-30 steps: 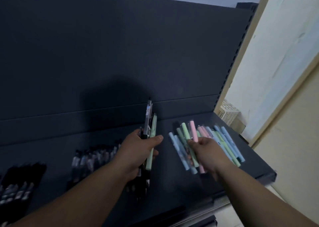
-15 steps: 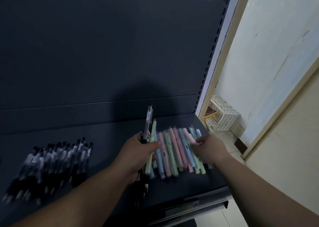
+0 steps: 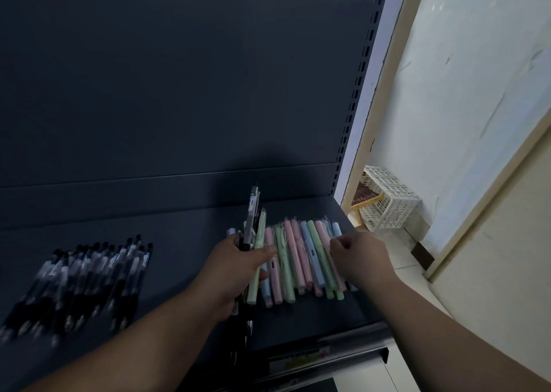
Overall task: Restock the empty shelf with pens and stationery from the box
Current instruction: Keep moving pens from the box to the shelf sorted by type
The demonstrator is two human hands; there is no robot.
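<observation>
My left hand [image 3: 235,269] grips a bundle of pens [image 3: 254,224], dark ones and a pale green one, standing upright above the dark shelf [image 3: 185,242]. Just right of it, a row of pastel pens [image 3: 298,257] in pink, green and blue lies side by side on the shelf. My right hand [image 3: 362,257] rests on the right end of that row, its curled fingertips touching the outermost pens. A row of black pens [image 3: 86,275] lies on the shelf's left part. The box is out of view.
The shelf's dark back panel [image 3: 179,78] rises behind the pens, with a slotted upright [image 3: 362,72] at its right. A white lattice basket [image 3: 387,200] sits on the floor against a pale wall [image 3: 477,93]. A price rail [image 3: 313,356] runs along the shelf's front edge.
The view swung right, so the shelf contents shifted left in frame. The pastel pens went from a loose fan to a tighter row under my right hand. My left hand kept its bundle.
</observation>
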